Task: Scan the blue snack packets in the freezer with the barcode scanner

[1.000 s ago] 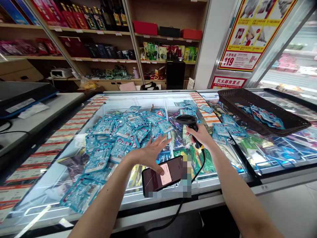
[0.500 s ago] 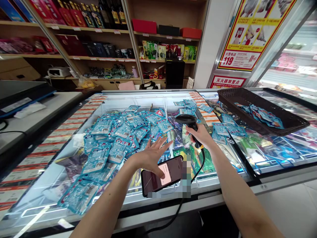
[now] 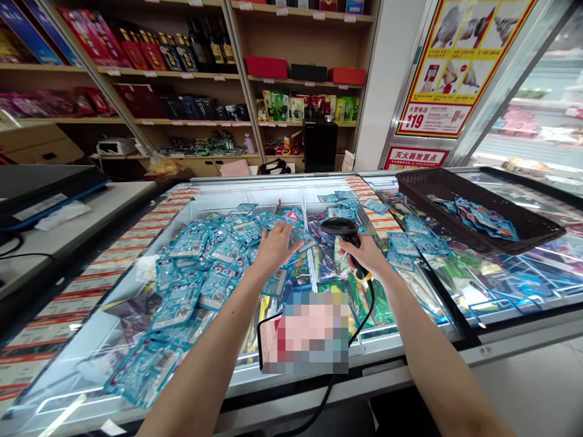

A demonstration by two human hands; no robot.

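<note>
My right hand (image 3: 368, 258) grips a black handheld barcode scanner (image 3: 340, 227) by its handle, its head tilted to the left over the freezer's glass top. My left hand (image 3: 274, 247) is stretched out, palm down, over the right side of a heap of blue sachets (image 3: 228, 249); whether it touches them I cannot tell. Nothing shows in its fingers. Close to the front edge lies a phone (image 3: 268, 338) with its screen lit, largely blurred out by pixel blocks. The sachets are flat and shiny, several showing barcodes.
Under the glass of the chest freezer (image 3: 396, 364) lie bagged goods. A brown basket (image 3: 405, 182) with more sachets stands at the right. Loose sachets (image 3: 403, 244) lie between it and the scanner. The scanner's black cable (image 3: 364, 331) runs past the phone over the front edge.
My left hand has moved from the phone, up and away, to the sachet heap. The phone's screen has turned brighter. My right hand keeps the scanner in nearly the same place.
</note>
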